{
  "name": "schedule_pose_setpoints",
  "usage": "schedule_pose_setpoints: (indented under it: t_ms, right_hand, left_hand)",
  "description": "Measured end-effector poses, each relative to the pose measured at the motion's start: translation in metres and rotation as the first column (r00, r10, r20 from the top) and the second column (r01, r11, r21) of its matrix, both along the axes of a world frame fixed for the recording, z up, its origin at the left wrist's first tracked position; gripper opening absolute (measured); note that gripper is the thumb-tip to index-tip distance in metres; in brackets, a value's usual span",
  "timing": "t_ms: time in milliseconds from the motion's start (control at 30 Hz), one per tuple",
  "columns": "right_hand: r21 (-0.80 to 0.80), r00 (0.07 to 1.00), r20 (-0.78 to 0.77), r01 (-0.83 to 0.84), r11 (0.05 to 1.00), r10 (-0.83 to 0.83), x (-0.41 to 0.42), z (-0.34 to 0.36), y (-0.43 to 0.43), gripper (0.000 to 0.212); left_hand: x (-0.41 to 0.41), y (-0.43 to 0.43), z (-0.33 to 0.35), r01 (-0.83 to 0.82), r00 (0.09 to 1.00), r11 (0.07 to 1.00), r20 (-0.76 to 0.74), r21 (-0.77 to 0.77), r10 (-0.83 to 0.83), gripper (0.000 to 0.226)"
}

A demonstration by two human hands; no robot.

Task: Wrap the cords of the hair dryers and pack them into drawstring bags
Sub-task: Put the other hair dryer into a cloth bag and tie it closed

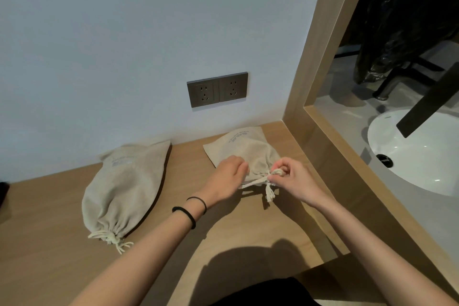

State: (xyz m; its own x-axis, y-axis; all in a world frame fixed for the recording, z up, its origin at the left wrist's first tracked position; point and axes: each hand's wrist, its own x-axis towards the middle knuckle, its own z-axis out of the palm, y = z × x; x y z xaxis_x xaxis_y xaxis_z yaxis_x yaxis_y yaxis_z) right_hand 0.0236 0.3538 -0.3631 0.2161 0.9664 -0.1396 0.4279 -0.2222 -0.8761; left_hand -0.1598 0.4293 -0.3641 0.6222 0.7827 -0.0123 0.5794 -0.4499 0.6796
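Two beige drawstring bags lie on the wooden counter (248, 226). The left bag (124, 186) is full, its neck cinched and its cord (111, 240) tied at the near end. The right bag (246, 149) lies near the wall corner. My left hand (229, 176) holds that bag's gathered neck. My right hand (290, 177) pinches its white drawstring (260, 181), whose frayed tassel (270, 192) hangs below. No hair dryer is visible; whatever the bags hold is hidden.
A double wall socket (217, 89) sits above the counter. A wooden frame (320, 131) borders the counter on the right, with a white sink basin (409, 154) beyond it. A dark object (3, 194) shows at the far left edge.
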Motion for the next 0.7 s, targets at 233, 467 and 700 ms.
schedule_pose_setpoints:
  t_ms: [233, 467, 700]
  right_hand:
    - [0.132, 0.945, 0.327, -0.041, 0.99, -0.004, 0.002, 0.001, 0.001, 0.024]
    - [0.254, 0.828, 0.561, -0.153, 0.955, -0.017, 0.009, -0.003, -0.003, 0.023]
    - [0.326, 0.871, 0.485, -0.096, 0.941, -0.079, 0.004, -0.019, 0.006, 0.018]
  left_hand:
    - [0.036, 0.013, -0.004, 0.252, 0.967, 0.964, 0.067, -0.083, -0.247, 0.035]
    - [0.047, 0.019, -0.011, 0.162, 0.986, 0.956, 0.084, -0.245, -0.146, 0.031]
    - [0.042, 0.026, -0.01, 0.108, 0.982, 0.894, 0.189, -0.435, -0.027, 0.024]
